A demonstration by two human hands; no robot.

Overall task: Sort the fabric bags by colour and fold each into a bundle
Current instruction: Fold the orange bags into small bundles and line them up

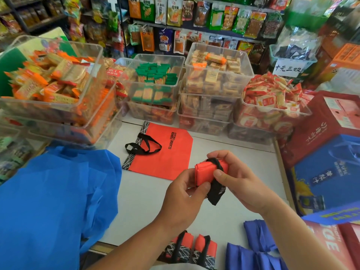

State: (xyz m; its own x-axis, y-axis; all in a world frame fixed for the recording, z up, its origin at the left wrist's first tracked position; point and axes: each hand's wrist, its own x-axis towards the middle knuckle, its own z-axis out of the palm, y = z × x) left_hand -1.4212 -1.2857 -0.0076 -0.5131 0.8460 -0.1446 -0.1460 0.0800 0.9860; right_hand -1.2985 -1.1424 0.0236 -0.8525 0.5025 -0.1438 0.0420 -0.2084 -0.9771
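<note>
Holding the folded red bundle above the tabletop, the left hand pinches its near corner while the right hand curls its fingers over the black strap. Should that loose strap slip, the folds may spring open. A flat red bag waits beyond.

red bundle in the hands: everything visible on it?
The bundle is a red bag folded into a small tight block, matt non-woven-looking fabric. A black strap crosses its top; a black flap with faint white lines hangs below. It is held above the white table, touching only the hands. The left hand pinches its lower left end, thumb on the front; the right hand curls over the top, thumb on the front face.
</note>
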